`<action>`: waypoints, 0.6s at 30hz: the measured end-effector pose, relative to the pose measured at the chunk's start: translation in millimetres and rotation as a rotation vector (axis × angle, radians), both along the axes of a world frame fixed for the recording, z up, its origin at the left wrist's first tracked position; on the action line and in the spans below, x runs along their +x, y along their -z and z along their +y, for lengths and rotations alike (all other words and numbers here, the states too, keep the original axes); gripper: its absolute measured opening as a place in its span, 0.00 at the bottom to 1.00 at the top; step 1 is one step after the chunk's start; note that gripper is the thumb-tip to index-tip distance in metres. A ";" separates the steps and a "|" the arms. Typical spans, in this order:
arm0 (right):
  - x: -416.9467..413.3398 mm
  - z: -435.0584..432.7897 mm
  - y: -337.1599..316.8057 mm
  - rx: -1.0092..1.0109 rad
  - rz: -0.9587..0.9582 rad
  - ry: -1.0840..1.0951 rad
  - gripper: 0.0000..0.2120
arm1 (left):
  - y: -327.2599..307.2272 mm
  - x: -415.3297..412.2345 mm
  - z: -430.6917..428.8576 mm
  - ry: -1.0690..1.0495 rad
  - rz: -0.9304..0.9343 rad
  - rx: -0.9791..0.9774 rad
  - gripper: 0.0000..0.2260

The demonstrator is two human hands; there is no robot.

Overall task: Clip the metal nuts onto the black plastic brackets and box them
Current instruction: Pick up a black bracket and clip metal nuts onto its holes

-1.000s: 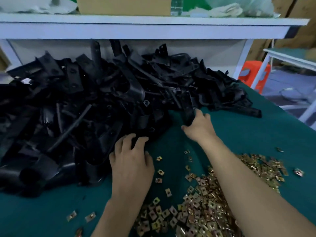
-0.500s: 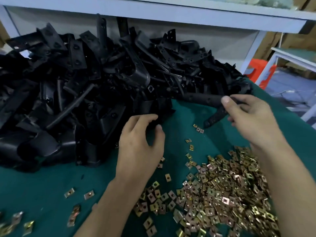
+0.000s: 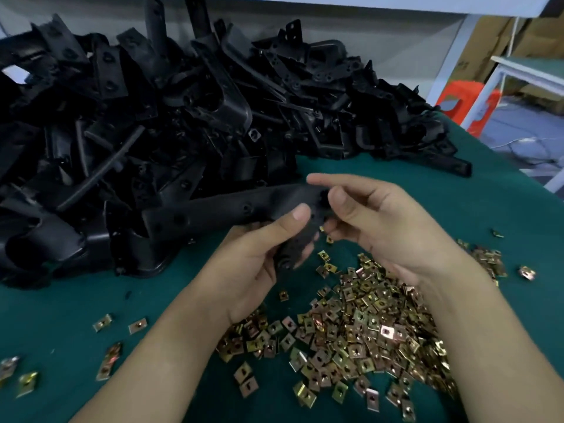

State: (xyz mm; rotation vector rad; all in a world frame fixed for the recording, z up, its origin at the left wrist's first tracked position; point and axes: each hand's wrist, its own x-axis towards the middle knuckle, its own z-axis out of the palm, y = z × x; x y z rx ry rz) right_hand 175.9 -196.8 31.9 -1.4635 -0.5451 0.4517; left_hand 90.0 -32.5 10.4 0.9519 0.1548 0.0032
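A long, bent black plastic bracket (image 3: 229, 209) is held above the green table mat, in front of the big heap of black brackets (image 3: 183, 102). My left hand (image 3: 259, 264) grips its lower, bent leg, with the thumb pressed on top. My right hand (image 3: 381, 227) pinches the bracket's corner between thumb and fingers, index finger stretched over it. Below both hands lies a heap of brass-coloured metal clip nuts (image 3: 366, 325). I see no nut in either hand.
Loose nuts (image 3: 106, 322) are scattered on the green mat (image 3: 61, 315) at the lower left. A white shelf frame (image 3: 451, 41) rises behind the heap. Past the table's right edge stand an orange stool (image 3: 464, 102) and another white table (image 3: 534, 71).
My right hand pulled one bracket out of the heap and brought it toward me. My left hand left the heap's edge and took hold of that bracket's lower leg.
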 end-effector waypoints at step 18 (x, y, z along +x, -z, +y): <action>21.1 -48.9 9.9 -0.941 -0.292 -0.050 0.07 | 6.5 4.9 20.4 -0.071 0.065 -0.218 0.16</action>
